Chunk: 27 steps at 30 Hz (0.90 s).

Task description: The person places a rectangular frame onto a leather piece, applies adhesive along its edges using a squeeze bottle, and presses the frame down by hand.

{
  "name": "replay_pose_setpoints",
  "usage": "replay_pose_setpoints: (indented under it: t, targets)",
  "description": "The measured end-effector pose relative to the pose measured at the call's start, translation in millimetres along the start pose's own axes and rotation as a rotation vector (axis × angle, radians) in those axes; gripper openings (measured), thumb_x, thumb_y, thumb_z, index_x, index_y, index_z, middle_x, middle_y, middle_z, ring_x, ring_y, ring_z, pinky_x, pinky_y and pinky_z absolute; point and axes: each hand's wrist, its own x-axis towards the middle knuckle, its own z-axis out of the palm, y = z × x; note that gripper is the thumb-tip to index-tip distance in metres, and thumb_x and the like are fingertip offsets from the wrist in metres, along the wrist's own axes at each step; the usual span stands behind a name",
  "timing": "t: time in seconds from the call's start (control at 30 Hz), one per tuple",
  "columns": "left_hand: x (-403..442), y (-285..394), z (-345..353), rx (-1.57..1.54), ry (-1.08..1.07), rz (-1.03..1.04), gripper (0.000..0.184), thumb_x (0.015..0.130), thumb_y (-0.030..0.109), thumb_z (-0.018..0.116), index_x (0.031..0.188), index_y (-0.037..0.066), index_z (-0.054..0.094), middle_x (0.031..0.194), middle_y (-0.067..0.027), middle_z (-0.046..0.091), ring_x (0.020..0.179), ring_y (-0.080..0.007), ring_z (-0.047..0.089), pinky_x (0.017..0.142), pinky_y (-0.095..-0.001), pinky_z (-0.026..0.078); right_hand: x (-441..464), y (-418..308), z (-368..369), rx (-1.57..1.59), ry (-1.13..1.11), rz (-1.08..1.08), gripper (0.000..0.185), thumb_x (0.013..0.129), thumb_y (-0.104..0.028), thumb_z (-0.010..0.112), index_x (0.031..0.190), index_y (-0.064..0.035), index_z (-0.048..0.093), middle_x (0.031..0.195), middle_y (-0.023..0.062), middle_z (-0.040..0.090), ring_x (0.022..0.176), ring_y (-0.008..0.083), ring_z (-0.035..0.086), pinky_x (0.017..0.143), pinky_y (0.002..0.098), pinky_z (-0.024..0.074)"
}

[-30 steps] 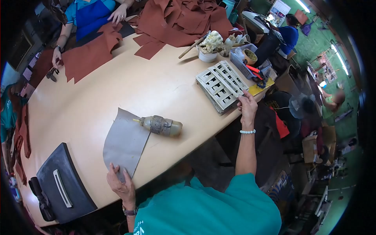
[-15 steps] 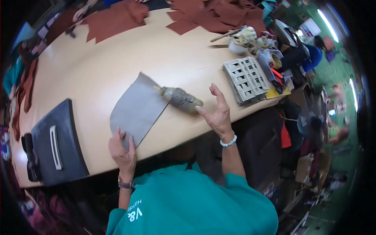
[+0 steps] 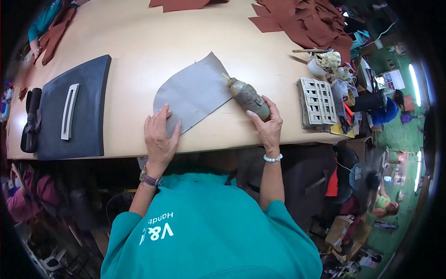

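Note:
A grey sheet piece [image 3: 195,88] with one curved side lies flat on the table. My left hand [image 3: 161,132] rests at its near left edge, fingers spread, thumb close to the lower corner. At the sheet's right side lies a stained squeeze bottle [image 3: 248,98] with a grey wrap round its middle. Its narrow tip points up and left, over the sheet's edge. My right hand [image 3: 269,125] closes round the bottle's base, thumb on the near side and fingers on the far side.
On the left of the table [image 3: 125,135] lie a dark board [image 3: 88,107] with a pale slotted strip [image 3: 69,111] and a black roll [image 3: 31,121]. Right: stacked pale cut-out panels [image 3: 318,102] and a crusted white pot [image 3: 318,65]. Reddish-brown pieces [image 3: 306,23] lie behind. A co-worker's sleeve [image 3: 44,23] shows far left.
My right hand has closed from an open pose beside the bottle onto its base. The camera view has shifted, so the table things appear turned and displaced. My left hand stays at the sheet.

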Motion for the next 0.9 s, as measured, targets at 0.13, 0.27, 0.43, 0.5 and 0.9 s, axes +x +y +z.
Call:
replay_pose_setpoints:
  t: [0.13,0.27,0.43,0.5,0.9]
  targets:
    - [5.6,-1.3,0.1,0.003,0.010,0.034,0.049,0.078,0.007,0.064,0.124,0.000,0.049,0.102,-0.0142,0.062,0.095,-0.0308,0.057,0.090,-0.0442,0.038,0.1,-21.3,6.9,0.335,0.008,0.090,0.055,0.070,-0.015,0.078,0.117,0.0018,0.054,0.104,0.0121,0.061,0.099,0.0188,0.056,0.086,0.0307,0.0456]
    - [-2.1,1.6,-1.1,0.010,-0.026,-0.021,0.045,0.081,0.008,0.061,0.124,0.002,0.049,0.108,-0.0153,0.060,0.108,-0.0318,0.053,0.096,-0.0487,0.034,-2.7,-33.7,17.5,0.357,0.022,0.056,0.053,0.072,-0.011,0.076,0.118,0.0026,0.053,0.107,0.0108,0.059,0.100,0.0160,0.055,0.086,0.0284,0.0462]
    - [2.3,-4.1,-8.3,-0.130,0.105,0.023,0.043,0.084,0.011,0.059,0.124,-0.002,0.048,0.118,-0.0192,0.056,0.115,-0.0372,0.049,0.099,-0.0456,0.036,5.0,-28.8,32.8,0.279,0.060,0.049,0.049,0.075,-0.009,0.073,0.118,0.0041,0.053,0.110,0.0112,0.056,0.100,0.0183,0.055,0.087,0.0302,0.0451]
    - [11.9,-7.4,-21.8,-0.334,0.275,-0.091,0.043,0.086,0.014,0.060,0.123,-0.003,0.048,0.117,-0.0205,0.056,0.113,-0.0381,0.049,0.097,-0.0439,0.037,4.6,-24.3,32.0,0.205,0.054,0.037,0.050,0.076,-0.009,0.071,0.120,0.0044,0.051,0.112,0.0124,0.056,0.101,0.0197,0.054,0.089,0.0315,0.0441]
    - [63.6,-201.6,-172.0,0.538,0.248,-0.580,0.067,0.077,0.026,0.068,0.131,0.000,0.038,0.107,-0.0253,0.057,0.101,-0.0397,0.055,0.086,-0.0441,0.044,0.0,-17.9,35.6,0.278,0.102,0.091,0.045,0.084,-0.006,0.062,0.125,0.0035,0.046,0.124,0.0144,0.050,0.114,0.0225,0.048,0.098,0.0347,0.0373]
